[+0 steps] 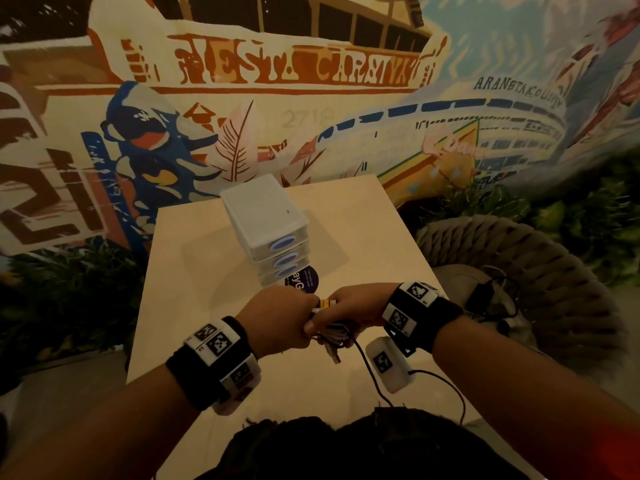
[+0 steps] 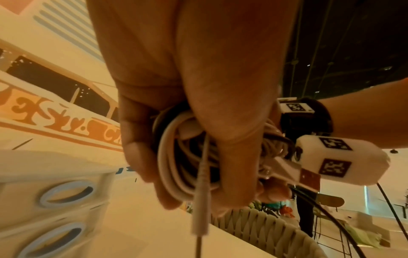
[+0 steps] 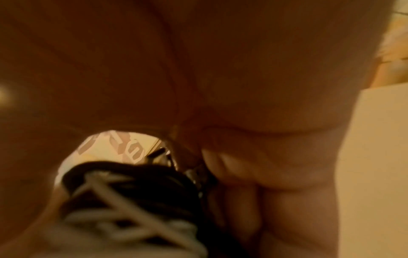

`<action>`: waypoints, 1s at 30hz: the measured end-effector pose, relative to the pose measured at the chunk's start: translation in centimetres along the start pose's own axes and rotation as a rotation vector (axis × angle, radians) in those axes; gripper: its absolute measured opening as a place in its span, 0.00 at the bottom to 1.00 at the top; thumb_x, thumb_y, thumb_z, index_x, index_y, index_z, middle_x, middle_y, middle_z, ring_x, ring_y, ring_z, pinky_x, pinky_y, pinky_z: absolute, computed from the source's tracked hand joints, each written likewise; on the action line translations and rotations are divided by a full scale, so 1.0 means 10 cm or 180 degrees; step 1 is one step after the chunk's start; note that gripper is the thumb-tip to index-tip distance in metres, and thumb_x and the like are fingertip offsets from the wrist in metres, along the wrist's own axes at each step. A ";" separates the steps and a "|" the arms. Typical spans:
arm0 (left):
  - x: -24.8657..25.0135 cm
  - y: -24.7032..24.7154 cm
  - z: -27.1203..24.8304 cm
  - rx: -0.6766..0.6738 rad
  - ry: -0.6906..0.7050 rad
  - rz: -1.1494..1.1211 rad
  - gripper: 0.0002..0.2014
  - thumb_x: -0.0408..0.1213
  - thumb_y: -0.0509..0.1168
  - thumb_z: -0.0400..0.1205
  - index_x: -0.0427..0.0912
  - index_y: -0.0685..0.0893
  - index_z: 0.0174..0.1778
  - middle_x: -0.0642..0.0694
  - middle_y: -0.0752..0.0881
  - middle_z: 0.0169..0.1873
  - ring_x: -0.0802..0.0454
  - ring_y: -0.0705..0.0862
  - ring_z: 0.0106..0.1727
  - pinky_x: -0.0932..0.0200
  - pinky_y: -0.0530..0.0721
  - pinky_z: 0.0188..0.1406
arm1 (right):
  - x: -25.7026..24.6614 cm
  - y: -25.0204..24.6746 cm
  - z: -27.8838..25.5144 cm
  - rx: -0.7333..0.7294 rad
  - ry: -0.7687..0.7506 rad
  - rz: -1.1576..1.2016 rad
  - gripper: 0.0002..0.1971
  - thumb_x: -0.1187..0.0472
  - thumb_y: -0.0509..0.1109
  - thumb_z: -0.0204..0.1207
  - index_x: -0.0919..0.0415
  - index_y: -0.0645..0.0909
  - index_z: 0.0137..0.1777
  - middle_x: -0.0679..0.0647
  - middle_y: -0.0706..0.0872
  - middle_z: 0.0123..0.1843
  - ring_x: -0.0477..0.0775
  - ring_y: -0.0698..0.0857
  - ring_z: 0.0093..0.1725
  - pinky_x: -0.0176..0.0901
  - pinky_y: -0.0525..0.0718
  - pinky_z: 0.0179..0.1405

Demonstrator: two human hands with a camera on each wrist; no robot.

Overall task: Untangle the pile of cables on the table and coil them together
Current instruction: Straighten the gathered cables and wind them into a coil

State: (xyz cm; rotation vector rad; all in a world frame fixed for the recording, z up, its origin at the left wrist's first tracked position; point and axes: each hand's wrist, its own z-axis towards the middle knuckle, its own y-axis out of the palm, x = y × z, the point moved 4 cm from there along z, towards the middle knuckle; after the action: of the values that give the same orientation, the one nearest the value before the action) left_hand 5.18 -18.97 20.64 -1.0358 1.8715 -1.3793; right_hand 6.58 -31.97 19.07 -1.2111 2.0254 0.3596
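A bundle of white and black cables [image 1: 330, 336] is held over the near middle of the table, between both hands. My left hand [image 1: 282, 315] curls its fingers round the coiled loops [image 2: 174, 165]. A white plug [image 2: 200, 206] dangles from the coil. My right hand [image 1: 351, 308] grips the same bundle from the right, and its palm fills the right wrist view above the blurred black and white strands [image 3: 132, 197]. A connector with an orange tag [image 1: 325, 303] pokes up between the hands. A metal plug [image 1: 334, 355] hangs below them.
A white three-drawer unit [image 1: 266, 220] stands mid-table [image 1: 374, 230], with a round blue sticker [image 1: 306, 280] in front of it. A woven chair [image 1: 540, 258] on the right holds a black charger [image 1: 483, 296]. Thin black leads [image 1: 372, 375] run from the wrist area toward my body.
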 end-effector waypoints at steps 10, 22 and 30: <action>0.13 -0.11 0.05 -0.0331 0.0107 0.0191 0.06 0.42 0.73 0.76 0.46 0.89 0.44 0.50 0.84 0.33 0.50 0.80 0.35 0.55 0.82 0.36 | -0.12 0.05 0.08 0.0696 0.0124 -0.1589 0.10 0.57 0.78 0.72 0.53 0.83 0.31 0.47 0.83 0.28 0.48 0.81 0.31 0.40 0.81 0.39; -0.52 0.05 -0.06 0.0582 -0.0312 -0.2280 0.55 0.77 0.75 0.61 0.70 0.61 0.84 0.64 0.84 0.61 0.65 0.86 0.55 0.54 0.88 0.57 | 0.09 -0.32 -0.07 0.1620 -0.0573 -0.0018 0.06 0.58 0.76 0.66 0.60 0.87 0.32 0.55 0.86 0.31 0.52 0.82 0.32 0.43 0.81 0.35; -0.16 -0.22 -0.10 0.0740 0.0912 -0.3852 0.18 0.72 0.63 0.78 0.81 0.79 0.64 0.70 0.85 0.60 0.73 0.81 0.64 0.70 0.79 0.64 | -0.31 -0.10 -0.12 0.0806 -0.1742 0.0839 0.05 0.65 0.72 0.62 0.62 0.87 0.38 0.52 0.87 0.33 0.51 0.85 0.36 0.44 0.83 0.40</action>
State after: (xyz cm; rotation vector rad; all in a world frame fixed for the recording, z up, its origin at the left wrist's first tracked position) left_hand 5.69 -17.46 23.07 -2.0601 1.1140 -2.4059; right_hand 7.76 -31.16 22.28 -0.6044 1.6822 0.4840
